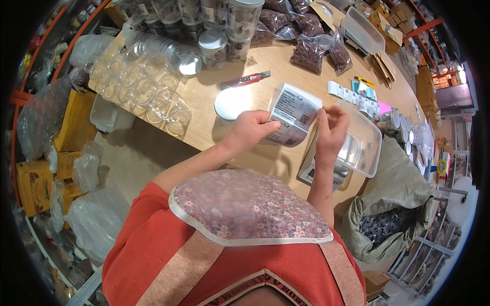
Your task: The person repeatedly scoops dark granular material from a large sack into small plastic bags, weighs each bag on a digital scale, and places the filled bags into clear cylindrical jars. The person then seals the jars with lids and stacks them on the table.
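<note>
A strip of printed white labels (pixel 296 109) is held over the wooden table. My left hand (pixel 250 128) pinches its left edge between thumb and fingers. At the strip's right edge, the fingertips of my right hand (pixel 332 124) touch or pinch a corner; the exact grip is hard to tell. Behind my left hand lies a round silvery lid (pixel 232 103), with a red utility knife (pixel 247 79) just beyond it. Under my right forearm is a digital scale (pixel 311 168), partly hidden, and a clear plastic tub (pixel 369 149) sits beside it.
Open clear plastic jars (pixel 166 105) lie at the left beside a row of lids (pixel 190 65). Filled jars (pixel 213 46) and bags of dark dried material (pixel 308 57) line the back. More label strips (pixel 346 93) lie at the right. A large woven sack (pixel 398 179) stands by the table's right end.
</note>
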Demonstrator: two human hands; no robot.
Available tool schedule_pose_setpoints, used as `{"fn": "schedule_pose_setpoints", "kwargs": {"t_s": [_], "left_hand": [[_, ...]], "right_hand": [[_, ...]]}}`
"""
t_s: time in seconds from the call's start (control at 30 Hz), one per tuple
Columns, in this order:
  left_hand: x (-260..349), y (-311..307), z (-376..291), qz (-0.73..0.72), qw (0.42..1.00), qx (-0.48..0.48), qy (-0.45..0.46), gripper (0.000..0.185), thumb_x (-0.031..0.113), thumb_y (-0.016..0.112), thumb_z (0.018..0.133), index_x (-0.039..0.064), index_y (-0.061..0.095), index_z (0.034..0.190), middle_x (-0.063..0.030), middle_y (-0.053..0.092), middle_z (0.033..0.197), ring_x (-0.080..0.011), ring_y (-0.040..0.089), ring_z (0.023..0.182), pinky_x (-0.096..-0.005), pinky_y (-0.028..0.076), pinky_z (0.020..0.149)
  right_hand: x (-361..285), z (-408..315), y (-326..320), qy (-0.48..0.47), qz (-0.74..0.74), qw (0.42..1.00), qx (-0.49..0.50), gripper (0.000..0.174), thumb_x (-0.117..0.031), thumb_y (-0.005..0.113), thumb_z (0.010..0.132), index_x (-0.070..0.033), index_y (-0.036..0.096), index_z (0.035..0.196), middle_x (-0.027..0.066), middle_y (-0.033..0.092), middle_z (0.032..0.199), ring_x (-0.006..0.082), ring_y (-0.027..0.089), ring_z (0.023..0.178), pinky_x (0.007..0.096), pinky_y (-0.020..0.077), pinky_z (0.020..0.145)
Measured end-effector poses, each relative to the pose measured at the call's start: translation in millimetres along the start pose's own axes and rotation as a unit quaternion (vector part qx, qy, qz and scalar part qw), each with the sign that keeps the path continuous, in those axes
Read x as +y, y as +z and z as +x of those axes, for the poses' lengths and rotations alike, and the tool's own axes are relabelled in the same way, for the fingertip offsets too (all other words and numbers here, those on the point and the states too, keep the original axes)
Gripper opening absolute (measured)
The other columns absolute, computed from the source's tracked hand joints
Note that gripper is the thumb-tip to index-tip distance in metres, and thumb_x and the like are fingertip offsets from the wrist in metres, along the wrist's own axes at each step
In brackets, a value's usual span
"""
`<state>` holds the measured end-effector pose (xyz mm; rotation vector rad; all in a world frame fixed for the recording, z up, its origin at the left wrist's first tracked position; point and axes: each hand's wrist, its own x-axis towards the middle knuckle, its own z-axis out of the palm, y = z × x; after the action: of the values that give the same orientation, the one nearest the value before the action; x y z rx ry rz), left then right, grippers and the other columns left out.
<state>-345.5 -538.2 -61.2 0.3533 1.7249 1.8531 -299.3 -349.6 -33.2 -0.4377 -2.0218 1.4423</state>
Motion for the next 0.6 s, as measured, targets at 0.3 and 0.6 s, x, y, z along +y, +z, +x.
{"fn": "schedule_pose_setpoints", "kwargs": {"t_s": [0.3,0.6], "left_hand": [[25.8,4.7,-21.7,-0.002,0.997,-0.076,0.009,0.015,0.01,0.063,0.085,-0.003,0.066,0.092,-0.0006,0.065,0.077,-0.0035,0.054,0.072,-0.0215,0.045,0.063],[6.7,5.2,-22.7,-0.006,0.993,-0.12,0.007,0.008,0.006,0.061,0.082,-0.002,0.062,0.082,0.0033,0.055,0.068,-0.0025,0.046,0.064,-0.0221,0.038,0.055]], "right_hand": [[-38.8,-32.3,-7.6,-0.224,-0.169,0.931,-0.232,0.016,-0.004,0.07,0.073,-0.003,0.069,0.089,0.0079,0.065,0.085,0.0233,0.058,0.082,0.0312,0.0436,0.076],[-22.2,-35.9,-10.4,0.017,-0.067,0.977,-0.201,0.008,-0.003,0.063,0.077,-0.001,0.067,0.083,0.0091,0.065,0.077,0.0198,0.059,0.073,0.029,0.045,0.07]]}}
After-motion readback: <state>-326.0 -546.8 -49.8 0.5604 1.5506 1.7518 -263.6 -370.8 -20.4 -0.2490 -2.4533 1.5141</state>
